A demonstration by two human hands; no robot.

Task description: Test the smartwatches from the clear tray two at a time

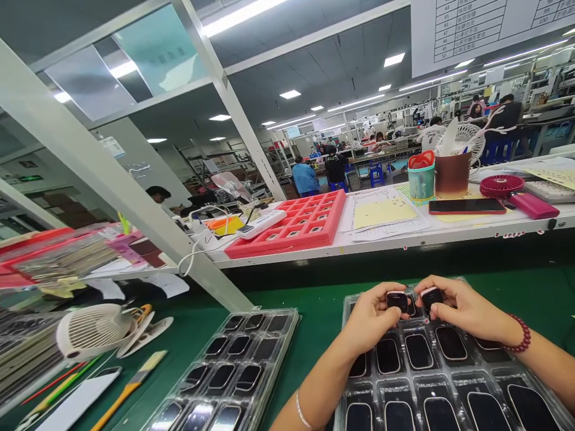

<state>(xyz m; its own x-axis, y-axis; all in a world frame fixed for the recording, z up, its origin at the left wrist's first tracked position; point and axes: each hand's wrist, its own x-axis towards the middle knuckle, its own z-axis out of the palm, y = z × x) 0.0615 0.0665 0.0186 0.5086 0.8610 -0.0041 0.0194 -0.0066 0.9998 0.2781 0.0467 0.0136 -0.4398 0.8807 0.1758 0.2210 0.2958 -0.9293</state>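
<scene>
My left hand (371, 317) pinches a small black watch-like device (397, 299) over the far end of a clear plastic tray (453, 383). My right hand (462, 308), with a red bead bracelet on its wrist, grips a second small black device (432, 296) beside the first. The tray holds several black devices in separate pockets. A second clear tray (229, 371) with several black devices lies to the left on the green mat.
A raised white shelf carries a red foam tray (291, 230), papers (381, 215), a phone (467, 206), cups and a red fan (501, 184). A white fan (92, 329), a brush (130, 386) and pencils lie at left. A slanted metal post (135, 203) crosses left. Other people work far behind.
</scene>
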